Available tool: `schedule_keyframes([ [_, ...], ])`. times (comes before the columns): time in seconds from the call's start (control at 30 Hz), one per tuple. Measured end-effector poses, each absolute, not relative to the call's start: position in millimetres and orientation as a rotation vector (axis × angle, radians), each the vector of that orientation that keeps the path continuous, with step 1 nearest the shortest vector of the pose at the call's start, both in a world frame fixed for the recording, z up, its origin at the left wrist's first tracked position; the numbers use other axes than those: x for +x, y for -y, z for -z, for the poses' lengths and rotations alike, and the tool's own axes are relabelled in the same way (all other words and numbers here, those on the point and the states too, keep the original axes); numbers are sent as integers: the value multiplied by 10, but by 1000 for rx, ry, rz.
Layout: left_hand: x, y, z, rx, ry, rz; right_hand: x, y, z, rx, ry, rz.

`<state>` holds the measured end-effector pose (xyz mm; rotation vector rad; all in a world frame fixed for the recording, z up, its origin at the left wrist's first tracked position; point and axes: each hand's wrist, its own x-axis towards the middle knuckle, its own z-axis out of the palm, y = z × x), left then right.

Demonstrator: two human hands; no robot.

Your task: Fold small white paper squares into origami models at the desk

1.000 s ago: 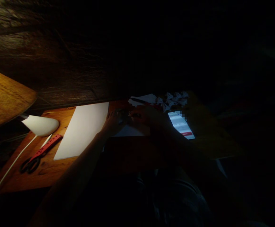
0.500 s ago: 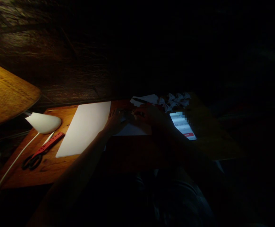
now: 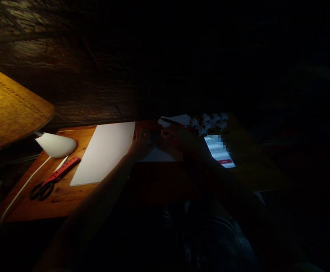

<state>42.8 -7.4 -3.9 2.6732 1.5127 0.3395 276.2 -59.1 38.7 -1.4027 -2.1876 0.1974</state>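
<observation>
My left hand (image 3: 139, 145) lies in deep shadow on a sheet of paper (image 3: 165, 155), its fingers stretched forward and fairly flat. Close by on the right, my right hand (image 3: 177, 136) is curled with the fingertips drawn together over the same sheet. What the right fingers hold, if anything, is too dark to name. To the left of my left hand lies a large white sheet (image 3: 102, 155), brightly lit. Just beyond my right hand are some white paper pieces (image 3: 180, 119) with a dark, slender object (image 3: 169, 121) across them.
Several small folded paper shapes (image 3: 208, 121) sit at the back right. A lit phone (image 3: 219, 151) lies right of my right arm. On the left stand a lamp with a yellow shade (image 3: 14, 109) and white base (image 3: 58, 145), with black-handled scissors (image 3: 44, 190) and a red perforated strip (image 3: 61, 172) nearby.
The view has shifted slightly, so the lamp and scissors sit a little further right. A small pale piece seen at my right fingertips before is now hardly visible. Both hands stay close together.
</observation>
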Motion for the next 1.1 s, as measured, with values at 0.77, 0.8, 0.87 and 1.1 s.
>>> schedule_keyframes([
  [0.77,429,62,59,2633,-1460,-426,3563,1152,-293,-1415,1541,-465],
  [0.8,426,58,58,2634,-1459,-423,3738,1164,-330,-1471,1433,-421],
  [0.87,424,54,52,2632,-1468,-414,4069,1193,-429,-1559,1250,-316],
  [1.1,416,42,54,2623,-1471,-408,4591,1443,-474,-1664,1016,-84],
])
